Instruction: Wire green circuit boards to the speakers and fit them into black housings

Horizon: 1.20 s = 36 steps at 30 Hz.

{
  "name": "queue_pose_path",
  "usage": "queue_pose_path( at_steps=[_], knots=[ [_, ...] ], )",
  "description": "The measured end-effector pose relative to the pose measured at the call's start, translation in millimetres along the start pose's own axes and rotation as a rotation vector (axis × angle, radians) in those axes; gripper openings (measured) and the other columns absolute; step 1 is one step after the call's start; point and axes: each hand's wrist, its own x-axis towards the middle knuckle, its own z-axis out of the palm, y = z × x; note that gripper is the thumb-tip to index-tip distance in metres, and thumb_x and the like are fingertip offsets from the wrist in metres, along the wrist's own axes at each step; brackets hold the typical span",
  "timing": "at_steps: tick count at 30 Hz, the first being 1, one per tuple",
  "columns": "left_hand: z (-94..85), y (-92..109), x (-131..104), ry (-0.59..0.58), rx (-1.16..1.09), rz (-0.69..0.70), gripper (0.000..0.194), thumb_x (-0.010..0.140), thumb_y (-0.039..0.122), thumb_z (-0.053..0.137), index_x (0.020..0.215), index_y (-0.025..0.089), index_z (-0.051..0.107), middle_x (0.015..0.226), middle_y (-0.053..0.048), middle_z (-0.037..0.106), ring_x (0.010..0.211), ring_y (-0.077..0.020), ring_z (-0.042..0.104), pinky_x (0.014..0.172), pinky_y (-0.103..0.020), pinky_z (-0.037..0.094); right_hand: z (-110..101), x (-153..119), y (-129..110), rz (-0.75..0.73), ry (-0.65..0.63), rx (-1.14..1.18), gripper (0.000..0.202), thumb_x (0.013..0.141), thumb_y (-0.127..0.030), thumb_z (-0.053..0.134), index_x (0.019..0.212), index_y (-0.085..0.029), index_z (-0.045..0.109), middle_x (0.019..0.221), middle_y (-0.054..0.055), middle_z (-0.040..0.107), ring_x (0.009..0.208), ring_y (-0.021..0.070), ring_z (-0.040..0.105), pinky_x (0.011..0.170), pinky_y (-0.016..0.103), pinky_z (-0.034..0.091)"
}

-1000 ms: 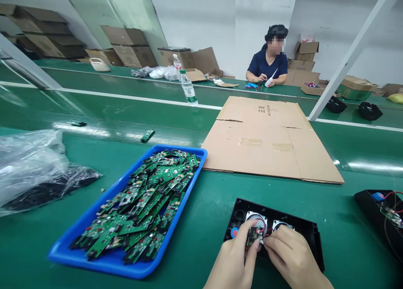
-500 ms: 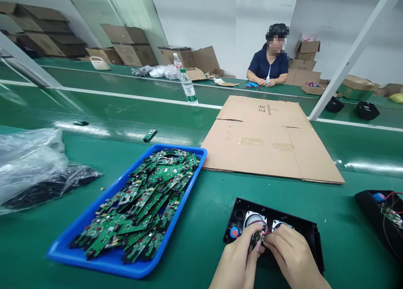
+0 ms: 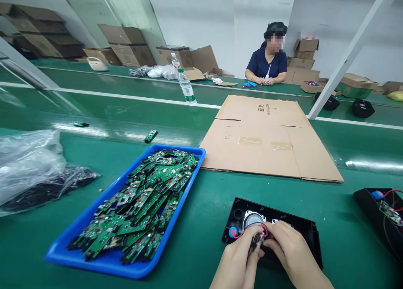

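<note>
Far to the left of the hands lies a crinkly clear plastic bag [image 3: 28, 163] with dark bits under it. Closer in, still left of the hands, sits a blue tray [image 3: 94, 259] heaped with flat green circuit boards [image 3: 141, 201]. One loose green board [image 3: 151, 135] lies beyond the tray on the smooth green table [image 3: 204, 205].

The left hand [image 3: 237, 261] and the right hand [image 3: 291, 255] are close together, fingertips pinching a small board [image 3: 256, 240] with a thin red wire [image 3: 252, 229] (the board is mostly hidden by fingers). They hold it over a black plastic case [image 3: 310, 234] with a round shiny speaker [image 3: 252, 217] inside. Nothing stands between the hands and the case.

Past the hands lies a flat brown cardboard sheet [image 3: 267, 138]. Far beyond, a water bottle [image 3: 186, 87] stands, and another person [image 3: 267, 58] sits working. Right of the hands, another black case [image 3: 378, 215] holds wires.
</note>
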Motion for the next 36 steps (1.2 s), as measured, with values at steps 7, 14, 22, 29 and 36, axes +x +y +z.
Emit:
queue_pose_path(
  at_steps=[7, 14, 22, 29, 36],
  knots=[
    [2.8, 0, -2, 0.042, 0.011, 0.003, 0.034, 0.085, 0.01, 0.038, 0.111, 0.027, 0.051, 0.078, 0.002, 0.067, 0.061, -0.0104, 0.066, 0.065, -0.019, 0.056, 7, -5, 1, 0.025, -0.027, 0.011, 0.035, 0.099, -0.035, 0.022, 0.091, -0.022, 0.053, 0.071, 0.001, 0.056, 0.061, 0.0158, 0.051, 0.052, 0.027, 0.039],
    [3.9, 1, 0, 0.046, 0.07, 0.002, 0.034, 0.085, 0.012, 0.036, 0.112, 0.026, 0.052, 0.069, 0.002, 0.065, 0.061, -0.0115, 0.067, 0.066, -0.02, 0.056, 1, 0, -5, 0.052, -0.016, 0.034, 0.038, 0.099, -0.037, 0.024, 0.085, -0.021, 0.055, 0.067, 0.0, 0.057, 0.057, 0.0146, 0.052, 0.05, 0.026, 0.04],
    [-9.1, 10, 1, 0.017, -0.052, -0.294, 0.027, 0.086, 0.028, 0.044, 0.111, 0.024, 0.054, 0.059, 0.003, 0.07, 0.056, -0.0131, 0.07, 0.057, -0.016, 0.055, -24, 6, -6, 0.42, -0.179, 0.212, 0.036, 0.073, -0.017, 0.068, 0.107, -0.021, 0.059, 0.086, 0.0, 0.059, 0.061, 0.0101, 0.055, 0.056, 0.019, 0.051],
    [-13.0, 9, 0, 0.088, -0.067, -0.353, 0.035, 0.086, 0.036, 0.043, 0.117, 0.024, 0.05, 0.062, 0.004, 0.064, 0.054, -0.0137, 0.069, 0.054, -0.018, 0.054, -51, -3, 7, 0.188, -0.285, -0.119, 0.089, 0.062, -0.05, 0.076, 0.138, -0.027, 0.037, 0.142, 0.013, 0.03, 0.128, 0.0367, 0.032, 0.096, 0.054, 0.043],
    [-14.2, -12, -4, 0.158, 0.067, -0.272, 0.035, 0.084, 0.044, 0.047, 0.117, 0.033, 0.049, 0.07, 0.004, 0.073, 0.055, -0.0163, 0.071, 0.055, -0.021, 0.058, -28, -2, 7, 0.133, -0.463, -0.383, 0.111, 0.044, -0.04, 0.087, 0.139, -0.02, 0.035, 0.139, 0.025, 0.032, 0.121, 0.0493, 0.036, 0.092, 0.072, 0.03]
  ],
)
